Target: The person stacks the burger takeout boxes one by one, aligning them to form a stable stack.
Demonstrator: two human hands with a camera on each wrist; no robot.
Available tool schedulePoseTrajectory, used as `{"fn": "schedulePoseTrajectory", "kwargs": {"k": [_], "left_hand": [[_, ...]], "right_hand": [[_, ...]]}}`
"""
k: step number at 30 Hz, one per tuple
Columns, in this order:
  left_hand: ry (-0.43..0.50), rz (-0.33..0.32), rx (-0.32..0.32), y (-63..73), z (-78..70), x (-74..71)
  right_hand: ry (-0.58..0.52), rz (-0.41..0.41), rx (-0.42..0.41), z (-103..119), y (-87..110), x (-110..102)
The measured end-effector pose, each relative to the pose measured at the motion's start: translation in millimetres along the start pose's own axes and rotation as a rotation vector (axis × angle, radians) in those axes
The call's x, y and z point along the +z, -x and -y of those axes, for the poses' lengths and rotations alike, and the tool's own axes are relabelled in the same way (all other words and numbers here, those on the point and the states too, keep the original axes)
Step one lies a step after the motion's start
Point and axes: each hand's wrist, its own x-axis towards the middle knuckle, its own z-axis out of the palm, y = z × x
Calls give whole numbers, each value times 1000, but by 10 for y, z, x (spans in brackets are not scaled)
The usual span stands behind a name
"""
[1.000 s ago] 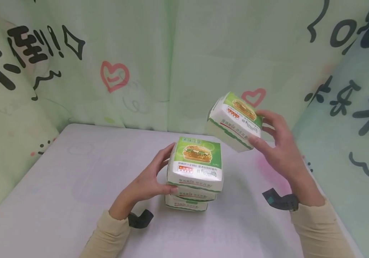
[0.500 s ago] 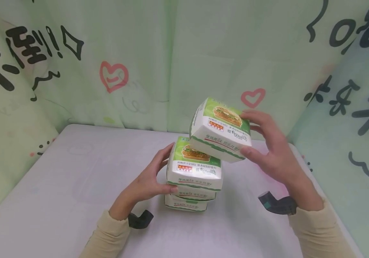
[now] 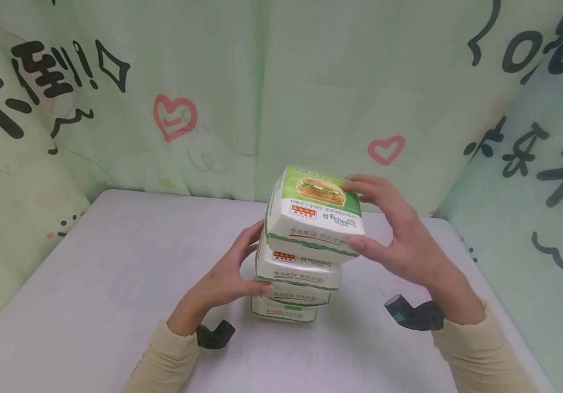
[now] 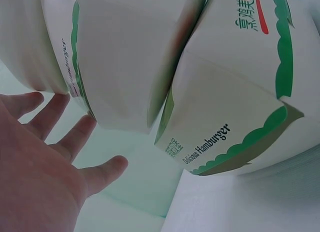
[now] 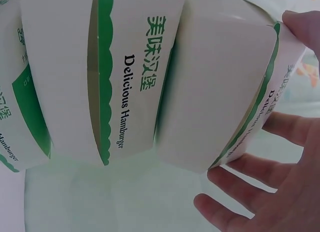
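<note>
My right hand (image 3: 401, 240) grips a white and green paper hamburger box (image 3: 310, 215) between thumb and fingers at its right side. That box sits slightly tilted right over the stack, overlapping the top of the upper stacked box (image 3: 293, 273). Beneath are a middle box (image 3: 303, 296) and a bottom box (image 3: 283, 312), unevenly aligned. Around the stack's left side, my left hand (image 3: 219, 281) has its thumb at the front and fingers toward the back. In the left wrist view, its fingertips (image 4: 87, 119) touch the box sides. The right wrist view shows fingertips along the held box (image 5: 185, 92).
The stack stands on a white table (image 3: 89, 316). A pale green curtain (image 3: 212, 54) with black writing and red hearts hangs behind and along both sides. Black wrist-worn devices sit on the left wrist (image 3: 214, 334) and right wrist (image 3: 414, 314).
My right hand has carried its hamburger box leftward and down, from beside the stack to its top, and the box has levelled out somewhat. The left hand stays at the stack.
</note>
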Motion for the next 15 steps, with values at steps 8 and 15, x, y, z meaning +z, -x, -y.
{"fn": "schedulePoseTrajectory", "kwargs": {"k": [8,15], "left_hand": [[2,1,9,-5,-24,5],[12,8,9,-1,-3,4]], "right_hand": [[-20,52,45,26,3,-1],[-24,68,44,14,7,14]]}}
